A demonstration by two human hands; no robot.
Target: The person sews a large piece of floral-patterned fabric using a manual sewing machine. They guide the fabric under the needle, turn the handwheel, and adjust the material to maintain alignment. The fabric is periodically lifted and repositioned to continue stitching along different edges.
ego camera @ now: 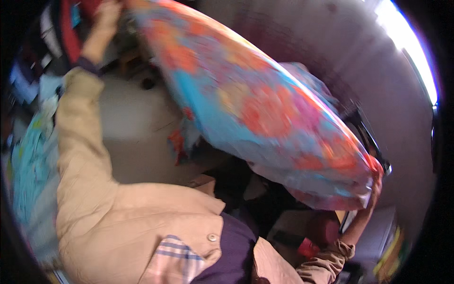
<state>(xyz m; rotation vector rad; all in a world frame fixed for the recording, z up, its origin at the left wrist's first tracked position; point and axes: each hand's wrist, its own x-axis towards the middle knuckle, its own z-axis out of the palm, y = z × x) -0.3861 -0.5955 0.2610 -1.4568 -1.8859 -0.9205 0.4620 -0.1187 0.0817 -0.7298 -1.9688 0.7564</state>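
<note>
A floral cloth (262, 106) in orange, red, blue and purple stretches diagonally across the view, blurred by motion. At its lower right end, my right hand (376, 174) grips a bunched edge. My left hand (108, 16) is raised at the upper left, closed at the cloth's other end. Blur and the picture's rim partly hide those fingers. Between the two hands the cloth hangs in the air, its lower edge sagging in folds. Below it, a tan jacket (159, 213) covers my arms and body.
A turquoise patterned cloth (32, 167) lies at the left rim. Grey floor (134, 117) shows beneath the raised cloth. A bright tube light (408, 46) shines at the upper right, near a wall (400, 117). Dark, blurred items are below the cloth.
</note>
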